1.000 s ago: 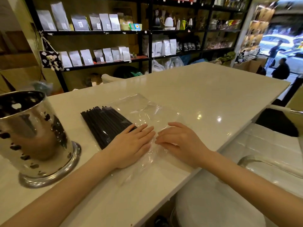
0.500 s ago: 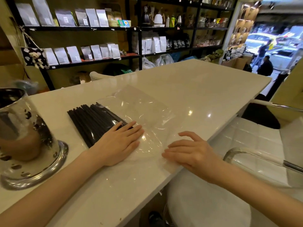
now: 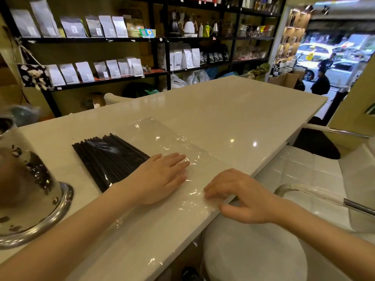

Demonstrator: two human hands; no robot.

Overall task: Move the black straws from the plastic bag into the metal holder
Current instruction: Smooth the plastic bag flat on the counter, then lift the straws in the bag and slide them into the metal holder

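A bundle of black straws (image 3: 105, 157) lies inside a clear plastic bag (image 3: 168, 138) flat on the white counter (image 3: 233, 110). My left hand (image 3: 162, 175) rests palm down on the bag, fingers spread, just right of the straws. At the counter's near edge my right hand (image 3: 241, 196) has its fingertips on the bag's open end and its thumb below the edge. The shiny metal holder (image 3: 26, 191) stands at the far left on a round base, partly cut off by the frame.
Black shelves (image 3: 105, 80) with pouches and kettles line the back wall. A white chair (image 3: 304, 179) with a metal armrest stands below the counter's right edge. The shop door at the right opens onto a street with people.
My right hand has slid away from my left hand, down along the bag to the counter's near edge. My left hand stays flat on the bag.
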